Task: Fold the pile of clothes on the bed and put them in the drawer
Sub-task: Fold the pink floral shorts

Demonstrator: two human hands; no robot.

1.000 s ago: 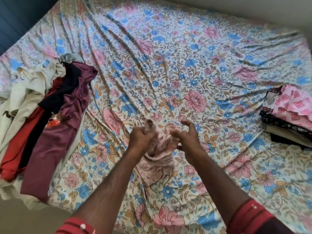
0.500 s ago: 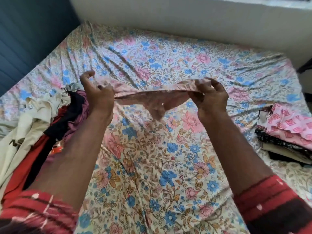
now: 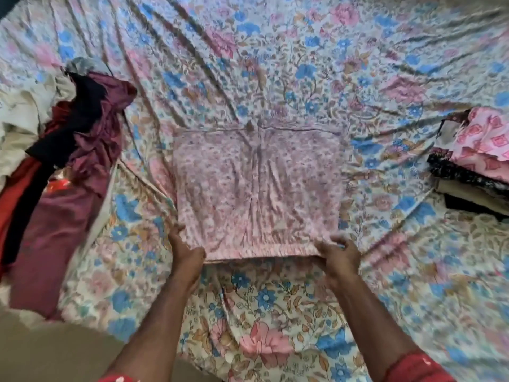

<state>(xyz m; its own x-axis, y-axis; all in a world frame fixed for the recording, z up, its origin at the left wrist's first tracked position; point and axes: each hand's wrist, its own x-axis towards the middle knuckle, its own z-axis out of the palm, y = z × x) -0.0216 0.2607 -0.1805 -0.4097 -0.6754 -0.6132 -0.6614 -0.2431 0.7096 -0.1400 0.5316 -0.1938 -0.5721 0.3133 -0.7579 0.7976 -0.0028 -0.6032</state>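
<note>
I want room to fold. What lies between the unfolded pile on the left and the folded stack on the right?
In the head view, the pink garment lies spread on the floral sheet between pile and stack, both hands gripping its near edge.

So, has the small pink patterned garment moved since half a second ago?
Yes. The small pink patterned garment was held stretched in the air; now it lies spread flat on the floral bedsheet, between the unfolded pile and the folded stack.
</note>
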